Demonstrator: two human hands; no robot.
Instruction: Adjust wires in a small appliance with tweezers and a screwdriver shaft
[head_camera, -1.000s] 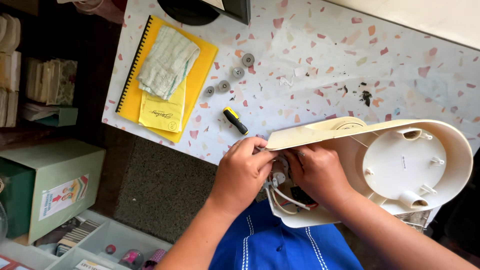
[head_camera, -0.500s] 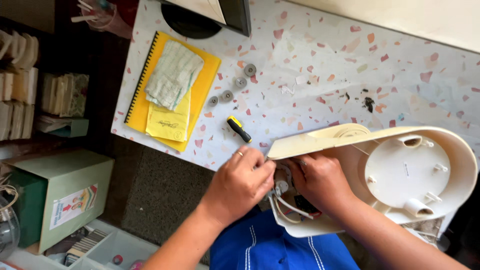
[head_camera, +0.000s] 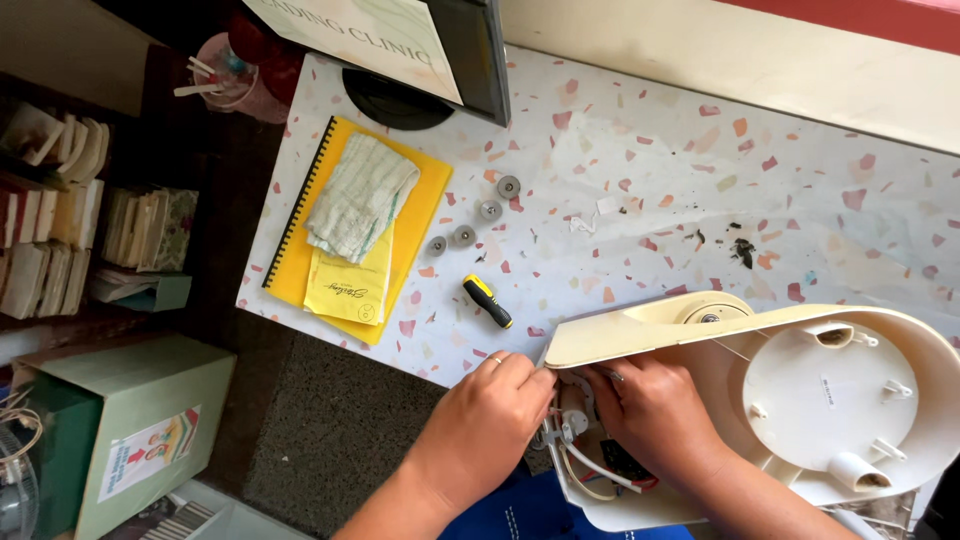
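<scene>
1. The cream plastic appliance housing (head_camera: 800, 400) lies on its side at the near right edge of the speckled bench (head_camera: 650, 190), its round base plate facing the camera and its open end hanging over the person's lap.
2. The left hand (head_camera: 490, 415) reaches into the open end from the left; its fingers (head_camera: 535, 385) are curled narrow and pinched at the edge of the housing where the wiring sits, and a ring shows on one finger. What exactly they pinch cannot be told.
3. The right hand (head_camera: 655, 415) rests just beside it, inside the opening, with fingers bent down onto the inner parts; whether they grip anything is hidden.
4. White and red wires (head_camera: 590, 465) loop out below both hands, touching the housing's lower rim.
5. A short screwdriver with a yellow and black handle (head_camera: 487, 301) lies on the bench, near the left hand but apart from it.
6. Four small round grey parts (head_camera: 475, 222) sit in a loose row beyond the screwdriver.
7. A yellow spiral-bound notebook (head_camera: 420, 200) lies at the left of the bench, with a folded checked cloth (head_camera: 360, 195) resting on it.
8. A green box (head_camera: 140, 430) stands on the floor at lower left.
</scene>
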